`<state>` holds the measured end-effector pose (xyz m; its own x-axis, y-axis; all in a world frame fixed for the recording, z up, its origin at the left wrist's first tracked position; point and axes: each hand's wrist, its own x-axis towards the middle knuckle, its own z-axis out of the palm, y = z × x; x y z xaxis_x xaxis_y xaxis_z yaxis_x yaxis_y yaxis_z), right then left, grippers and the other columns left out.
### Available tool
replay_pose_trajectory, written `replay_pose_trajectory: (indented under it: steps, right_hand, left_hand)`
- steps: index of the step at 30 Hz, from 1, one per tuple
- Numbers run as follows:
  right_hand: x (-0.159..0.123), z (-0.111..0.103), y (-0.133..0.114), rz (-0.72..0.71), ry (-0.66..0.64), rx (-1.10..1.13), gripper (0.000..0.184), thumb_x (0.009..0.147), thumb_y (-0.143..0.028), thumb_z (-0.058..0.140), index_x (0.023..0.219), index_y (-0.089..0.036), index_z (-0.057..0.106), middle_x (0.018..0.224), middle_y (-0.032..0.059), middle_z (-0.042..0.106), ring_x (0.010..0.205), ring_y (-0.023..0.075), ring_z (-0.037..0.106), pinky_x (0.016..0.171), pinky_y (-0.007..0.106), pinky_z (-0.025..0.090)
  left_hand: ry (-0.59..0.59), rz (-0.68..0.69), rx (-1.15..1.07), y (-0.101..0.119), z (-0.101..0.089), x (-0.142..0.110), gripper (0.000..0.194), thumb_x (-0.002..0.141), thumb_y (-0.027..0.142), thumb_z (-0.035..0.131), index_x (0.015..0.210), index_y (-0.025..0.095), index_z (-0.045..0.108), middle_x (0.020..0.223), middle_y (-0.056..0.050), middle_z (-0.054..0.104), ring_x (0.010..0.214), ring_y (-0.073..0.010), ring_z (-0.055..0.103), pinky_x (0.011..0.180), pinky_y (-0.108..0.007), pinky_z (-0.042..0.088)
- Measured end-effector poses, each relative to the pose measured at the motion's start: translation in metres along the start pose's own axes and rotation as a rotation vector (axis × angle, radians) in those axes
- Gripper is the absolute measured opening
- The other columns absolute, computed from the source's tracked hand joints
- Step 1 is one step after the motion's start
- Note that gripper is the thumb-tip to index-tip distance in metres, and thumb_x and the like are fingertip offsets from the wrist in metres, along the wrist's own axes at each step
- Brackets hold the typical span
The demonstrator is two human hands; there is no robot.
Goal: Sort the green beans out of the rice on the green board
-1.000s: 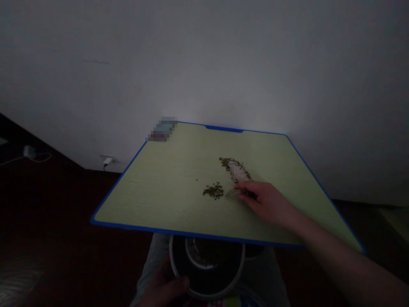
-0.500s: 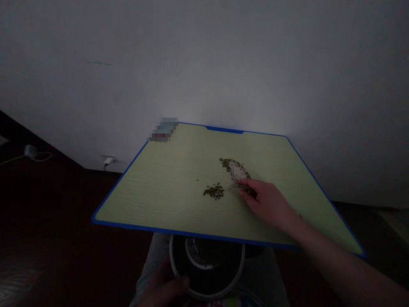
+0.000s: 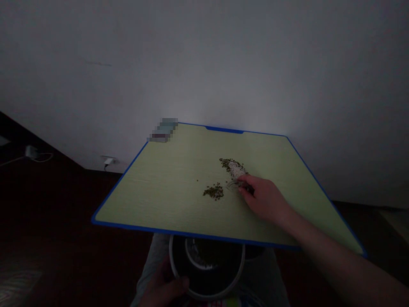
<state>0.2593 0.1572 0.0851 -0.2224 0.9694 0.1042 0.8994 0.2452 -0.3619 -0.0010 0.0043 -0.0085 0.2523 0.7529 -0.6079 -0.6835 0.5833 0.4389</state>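
Observation:
My right hand (image 3: pixel 265 198) rests on a pale green table top with a blue edge (image 3: pixel 166 200). Its fingers are curled around a small clear piece (image 3: pixel 232 183) pressed against a heap of white grains mixed with green beans (image 3: pixel 234 169). A smaller pile of green beans (image 3: pixel 214 191) lies just left of the hand. Below the table's near edge, my left hand (image 3: pixel 162 288) grips the rim of a dark round bowl (image 3: pixel 207 266) with a white rim, which holds greenish beans.
A small box, blurred out (image 3: pixel 162 129), sits at the table's far left corner. A plain wall stands behind the table. A plug and cable (image 3: pixel 108 161) lie by the wall on the dark floor at left. My lap is under the bowl.
My right hand has slid a little up and away along the table, bringing the clear piece closer to the white and green heap. The left hand and bowl have stayed put.

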Motion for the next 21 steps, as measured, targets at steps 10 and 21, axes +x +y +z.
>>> replay_pose_trajectory:
  steps: [10,21]
  right_hand:
    - [-0.003,-0.004,0.009,0.037,0.028,0.016,0.029,0.085,-0.023,0.053,0.11,-0.019,0.066,0.088,0.0063,0.074,0.076,0.0217,0.069,0.07,0.034,0.051]
    - [-0.009,-0.006,0.016,0.043,0.035,0.022,0.03,0.085,-0.025,0.052,0.111,-0.019,0.066,0.082,0.0054,0.073,0.07,0.0203,0.067,0.063,0.032,0.05]
  left_hand:
    - [-0.016,0.003,-0.013,-0.001,0.002,-0.002,0.083,0.056,0.007,0.082,0.133,0.019,0.052,0.11,-0.016,0.076,0.105,-0.0395,0.067,0.091,-0.048,0.053]
    - [-0.027,0.025,0.012,-0.002,-0.002,0.001,0.091,0.057,0.007,0.081,0.139,0.019,0.044,0.111,-0.018,0.075,0.105,-0.0388,0.067,0.09,-0.048,0.053]
